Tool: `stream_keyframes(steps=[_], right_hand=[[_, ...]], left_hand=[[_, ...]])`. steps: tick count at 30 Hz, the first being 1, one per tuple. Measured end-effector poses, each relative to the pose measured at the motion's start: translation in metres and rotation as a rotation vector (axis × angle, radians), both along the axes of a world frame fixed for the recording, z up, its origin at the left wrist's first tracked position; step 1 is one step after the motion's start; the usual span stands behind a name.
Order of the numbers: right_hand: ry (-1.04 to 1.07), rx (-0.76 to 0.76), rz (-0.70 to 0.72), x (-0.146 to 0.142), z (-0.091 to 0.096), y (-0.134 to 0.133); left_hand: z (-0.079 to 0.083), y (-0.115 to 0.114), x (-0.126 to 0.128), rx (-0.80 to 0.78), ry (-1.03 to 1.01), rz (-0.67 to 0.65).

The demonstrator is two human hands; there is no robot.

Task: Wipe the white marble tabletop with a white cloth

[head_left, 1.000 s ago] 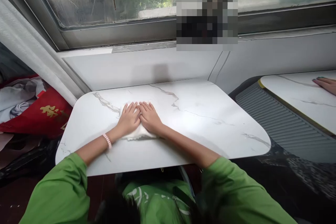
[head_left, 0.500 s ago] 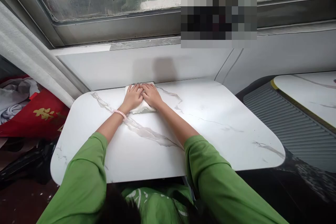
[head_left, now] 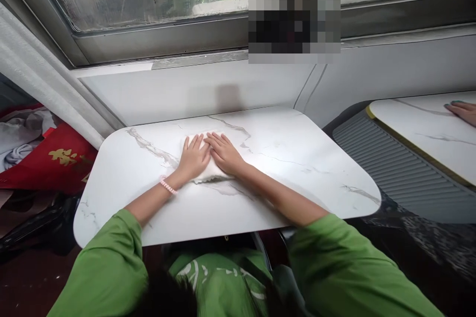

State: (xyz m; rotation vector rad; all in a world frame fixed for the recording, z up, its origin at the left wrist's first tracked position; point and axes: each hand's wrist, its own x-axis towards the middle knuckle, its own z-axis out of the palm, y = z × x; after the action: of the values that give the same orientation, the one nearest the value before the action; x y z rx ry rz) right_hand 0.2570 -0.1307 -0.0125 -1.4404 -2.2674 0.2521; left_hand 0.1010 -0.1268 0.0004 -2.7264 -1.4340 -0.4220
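Observation:
My left hand [head_left: 193, 159] and my right hand [head_left: 226, 153] lie flat side by side, fingers stretched out, pressing a white cloth [head_left: 210, 174] onto the white marble-patterned table [head_left: 297, 168]. The cloth is mostly hidden under both palms; only its near edge and a far corner show. A pink bracelet [head_left: 168, 186] sits on my left wrist. Green sleeves cover both forearms.
A window with a grey frame [head_left: 167, 42] and a white wall panel stand behind the table. Red fabric with gold print [head_left: 63, 158] and other cloths lie at the left. A second marble table [head_left: 427, 133] at the right bears another person's hand [head_left: 461, 110].
Both hands slid the cloth from mid-table to the far edge, then back toward me to the middle of the table. The other person's hand is in view again.

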Motion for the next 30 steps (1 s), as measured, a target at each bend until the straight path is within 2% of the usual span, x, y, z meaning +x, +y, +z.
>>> stream_keyframes(steps=[5,8,11,15,19,22,25,30], right_hand=[[0.008,0.015,0.007,0.020,0.001,-0.081],[0.013,0.022,-0.011,0.026,0.002,-0.117],[0.000,0.010,-0.054,0.027,0.003,-0.138],[-0.022,0.016,-0.106,0.024,0.005,-0.140],[-0.036,0.017,-0.085,0.026,0.006,-0.123],[-0.051,0.014,-0.109,0.030,0.005,-0.098],[-0.092,0.005,-0.177,0.030,0.002,-0.062],[-0.124,0.015,-0.263,0.033,-0.002,0.011]], left_hand=[[0.001,-0.069,0.009,-0.024,-0.005,-0.111],[0.001,-0.099,0.014,-0.017,0.006,-0.174],[0.000,-0.115,0.018,-0.005,0.010,-0.221],[-0.001,-0.117,0.021,-0.015,0.012,-0.233],[0.000,-0.105,0.028,-0.048,0.010,-0.204],[0.002,-0.084,0.035,-0.076,0.000,-0.159],[0.003,-0.046,0.042,-0.083,0.001,-0.148],[0.004,0.033,0.049,-0.069,0.016,-0.186]])
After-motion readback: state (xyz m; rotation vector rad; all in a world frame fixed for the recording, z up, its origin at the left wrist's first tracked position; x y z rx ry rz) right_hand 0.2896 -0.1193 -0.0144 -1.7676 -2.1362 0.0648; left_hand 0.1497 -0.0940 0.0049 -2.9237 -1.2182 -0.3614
